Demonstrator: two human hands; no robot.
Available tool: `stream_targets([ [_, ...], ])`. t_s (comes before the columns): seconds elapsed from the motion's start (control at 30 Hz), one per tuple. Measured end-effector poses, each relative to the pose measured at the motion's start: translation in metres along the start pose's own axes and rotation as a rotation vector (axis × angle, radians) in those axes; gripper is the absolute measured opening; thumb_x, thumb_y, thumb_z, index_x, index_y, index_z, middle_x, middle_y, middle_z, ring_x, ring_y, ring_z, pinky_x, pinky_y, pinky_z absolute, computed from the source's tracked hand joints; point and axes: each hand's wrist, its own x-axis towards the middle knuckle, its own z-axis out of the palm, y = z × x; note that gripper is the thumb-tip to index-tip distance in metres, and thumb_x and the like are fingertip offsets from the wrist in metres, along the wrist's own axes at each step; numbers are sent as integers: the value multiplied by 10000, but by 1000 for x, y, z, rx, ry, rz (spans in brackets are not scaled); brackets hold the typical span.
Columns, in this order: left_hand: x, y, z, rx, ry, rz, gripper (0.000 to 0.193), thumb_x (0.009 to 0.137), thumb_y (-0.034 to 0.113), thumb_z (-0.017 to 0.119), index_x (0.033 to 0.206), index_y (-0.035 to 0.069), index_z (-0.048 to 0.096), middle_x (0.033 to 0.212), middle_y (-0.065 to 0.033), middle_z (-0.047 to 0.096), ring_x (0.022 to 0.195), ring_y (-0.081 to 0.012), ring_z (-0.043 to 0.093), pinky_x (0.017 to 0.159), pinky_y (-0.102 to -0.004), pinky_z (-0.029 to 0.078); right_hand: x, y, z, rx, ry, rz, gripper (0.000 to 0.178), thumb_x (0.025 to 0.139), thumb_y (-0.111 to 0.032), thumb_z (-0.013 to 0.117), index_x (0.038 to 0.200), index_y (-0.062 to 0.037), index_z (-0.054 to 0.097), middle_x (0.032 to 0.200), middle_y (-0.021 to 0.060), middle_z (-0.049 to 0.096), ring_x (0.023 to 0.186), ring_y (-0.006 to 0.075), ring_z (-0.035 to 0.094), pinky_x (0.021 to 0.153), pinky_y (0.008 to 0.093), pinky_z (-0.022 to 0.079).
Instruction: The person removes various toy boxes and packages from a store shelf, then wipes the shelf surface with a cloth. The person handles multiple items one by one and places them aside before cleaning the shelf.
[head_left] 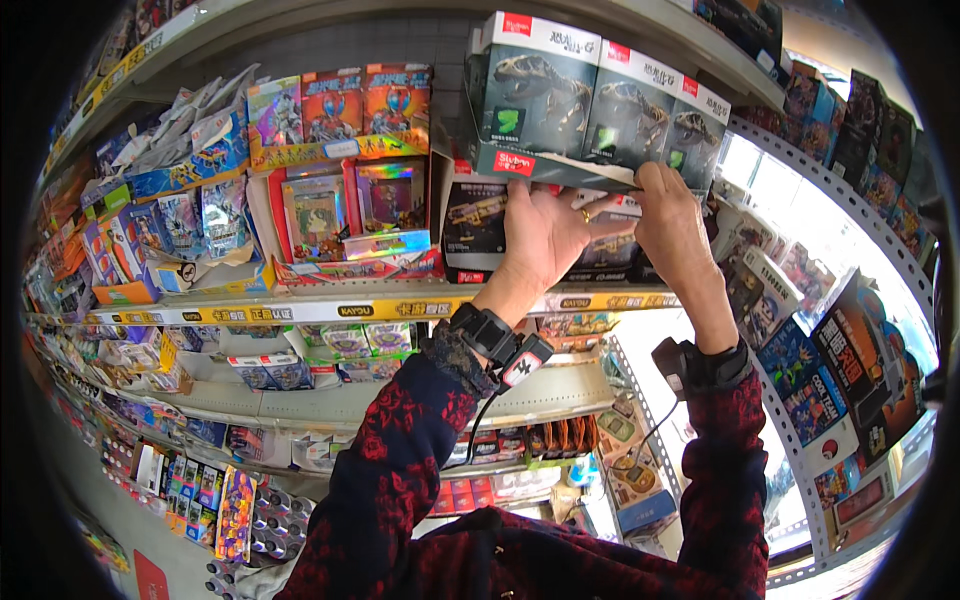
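Note:
A display box (590,176) holds several dark green toy boxes (540,100) with dinosaur skeletons printed on them. It is tilted at the upper right shelf. My left hand (545,235), with a ring on one finger, is palm up under its front lower edge and supports it, the fingertips partly hidden. My right hand (672,215) has its fingers bent and closed on the lower front edge, further right. Black boxes (475,225) with a gold vehicle picture stand on the shelf below and behind my hands.
Card packs (360,110) and red-framed card boxes (315,215) fill the shelf to the left. A yellow label strip (370,309) runs along the shelf edge (300,290). Lower shelves carry more small packages. A perforated metal upright (790,430) and hanging packages (860,370) stand at the right.

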Motion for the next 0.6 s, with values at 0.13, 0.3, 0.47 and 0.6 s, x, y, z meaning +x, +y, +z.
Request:
stream_targets([
  [0.13,3,10,1,-38,-37,105,834,840,671,186,1325,-7,214,1359,-234,222,1232,-489,238,918,-715,269,-4,1,-7,-13,84,-20,246,627,118,503,822,-13,430,810,168,501,819,367,510,706,425,435],
  [0.3,0,24,-1,-60,-10,135,1008,729,801,206,1384,41,109,1396,-255,138,1263,-476,195,907,-731,249,-11,-2,-20,-9,78,-43,212,677,95,535,830,-14,436,792,156,494,799,351,517,682,421,437],
  [0.47,-12,32,9,160,59,175,974,739,790,232,1389,67,181,1407,-207,214,1268,-468,214,898,-732,247,-20,-5,-35,-22,80,-74,198,692,89,542,826,-12,437,777,150,485,787,340,516,665,419,431],
  [0.6,-19,28,21,154,98,149,826,793,728,273,1346,115,310,1377,-163,305,1219,-442,323,888,-699,290,-30,-12,-52,-41,81,-70,191,695,96,537,824,-9,443,766,146,477,774,330,510,652,413,429],
])
